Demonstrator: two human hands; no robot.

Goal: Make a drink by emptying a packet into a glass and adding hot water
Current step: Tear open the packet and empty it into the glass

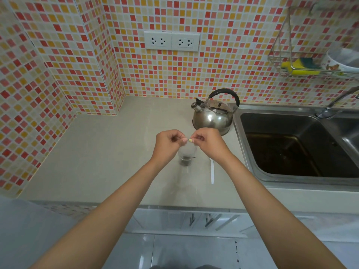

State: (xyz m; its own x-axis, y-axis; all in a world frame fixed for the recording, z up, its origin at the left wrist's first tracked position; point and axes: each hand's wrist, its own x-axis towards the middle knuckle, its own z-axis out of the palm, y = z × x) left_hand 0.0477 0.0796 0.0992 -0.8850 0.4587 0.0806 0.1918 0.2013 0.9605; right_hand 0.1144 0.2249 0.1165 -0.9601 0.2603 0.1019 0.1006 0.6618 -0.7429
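A clear glass (186, 155) stands on the beige counter (108, 156), with dark powder at its bottom. Directly above its rim, my left hand (168, 141) and my right hand (206, 142) meet, both pinching a small packet (188, 141), of which only a pale sliver shows between the fingertips. A steel kettle (212, 115) with a black handle sits behind the glass, close to the sink.
A thin white strip (212, 170) lies on the counter right of the glass. The steel sink (299, 146) with its tap (334, 103) fills the right side. A wire rack (303, 61) with a sponge hangs on the tiled wall. Two sockets (172, 41) sit above the counter.
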